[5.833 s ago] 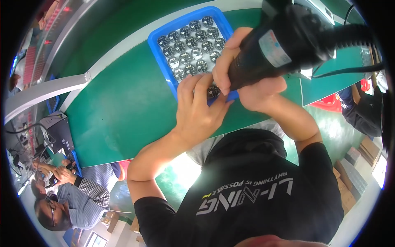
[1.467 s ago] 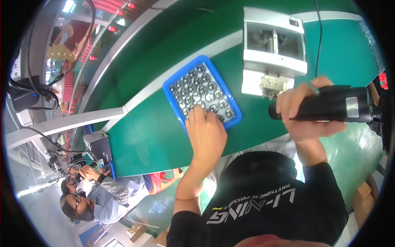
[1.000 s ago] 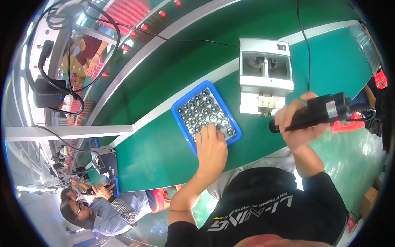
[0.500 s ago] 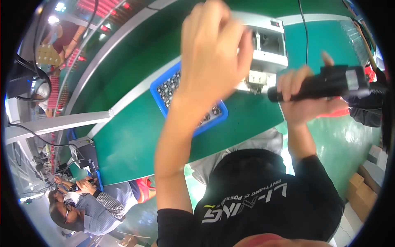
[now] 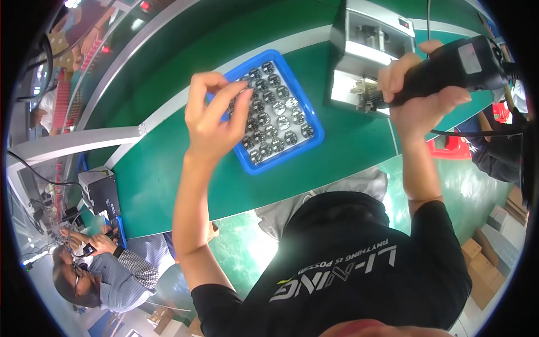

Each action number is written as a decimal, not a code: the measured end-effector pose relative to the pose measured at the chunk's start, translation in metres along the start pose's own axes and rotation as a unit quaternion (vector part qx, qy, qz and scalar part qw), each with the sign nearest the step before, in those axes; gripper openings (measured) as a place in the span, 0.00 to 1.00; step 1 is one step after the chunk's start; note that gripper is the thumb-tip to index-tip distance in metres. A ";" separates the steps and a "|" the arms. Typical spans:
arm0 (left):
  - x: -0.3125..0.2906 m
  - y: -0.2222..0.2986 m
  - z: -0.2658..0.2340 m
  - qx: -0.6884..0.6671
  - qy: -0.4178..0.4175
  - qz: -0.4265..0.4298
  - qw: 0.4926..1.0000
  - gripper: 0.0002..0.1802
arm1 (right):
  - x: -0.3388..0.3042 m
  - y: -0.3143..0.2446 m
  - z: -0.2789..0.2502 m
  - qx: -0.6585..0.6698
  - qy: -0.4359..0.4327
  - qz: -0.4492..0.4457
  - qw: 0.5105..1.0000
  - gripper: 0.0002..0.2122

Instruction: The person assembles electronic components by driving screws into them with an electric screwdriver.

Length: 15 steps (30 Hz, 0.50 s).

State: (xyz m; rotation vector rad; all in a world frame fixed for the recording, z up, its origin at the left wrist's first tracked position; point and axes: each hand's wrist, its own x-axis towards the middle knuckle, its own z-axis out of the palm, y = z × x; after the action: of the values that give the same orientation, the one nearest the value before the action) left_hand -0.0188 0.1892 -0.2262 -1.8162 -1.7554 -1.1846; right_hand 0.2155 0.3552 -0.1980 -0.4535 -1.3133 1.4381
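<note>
My right hand (image 5: 412, 95) is wrapped round a thick black electric screwdriver (image 5: 449, 70), its cable running off to the right. The tool's narrow end points left, at the front of a silver-grey screw feeder (image 5: 351, 62); whether it touches is hidden. Over the left part of a blue tray (image 5: 313, 121), my left hand (image 5: 216, 115) has thumb and forefinger brought together. Anything between those fingertips is too small to make out. Rows of small round dark parts (image 5: 272, 132) lie in the tray on a white liner, a few of them paler than the others.
The green bench (image 5: 163, 196) has a pale metal rail (image 5: 311, 38) along its far side. A black box-shaped device (image 5: 101, 191) stands at the left end, where a co-worker (image 5: 120, 275) sits. Cardboard boxes (image 5: 483, 269) and a red stool (image 5: 453, 147) are on the right.
My left hand has moved left and down from in front of the feeder to the tray. My right hand has raised the screwdriver slightly, its narrow end now at the feeder's front.
</note>
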 end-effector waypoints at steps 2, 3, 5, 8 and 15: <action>-0.017 -0.007 -0.008 -0.003 0.003 -0.010 1.000 0.09 | 0.000 0.001 0.003 -0.080 -0.011 -0.014 0.997 0.46; -0.025 -0.009 -0.012 -0.012 0.008 -0.014 1.000 0.09 | 0.001 0.001 -0.002 -0.075 -0.023 -0.008 0.997 0.46; -0.041 -0.009 -0.018 -0.030 0.009 -0.017 0.999 0.10 | -0.001 0.000 -0.004 -0.053 -0.043 0.030 0.997 0.47; -0.064 0.000 -0.015 -0.076 0.006 -0.040 0.996 0.11 | -0.010 0.011 0.004 0.056 -0.113 0.026 0.992 0.49; -0.087 0.011 -0.017 -0.149 -0.119 0.019 0.982 0.14 | -0.057 0.053 0.076 0.195 -0.213 -0.007 0.957 0.50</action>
State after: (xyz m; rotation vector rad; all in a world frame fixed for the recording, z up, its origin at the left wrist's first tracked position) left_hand -0.0040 0.1183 -0.2788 -2.2352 -1.7304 -1.3199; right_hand 0.1486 0.2808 -0.2414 0.1376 -1.3103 1.7963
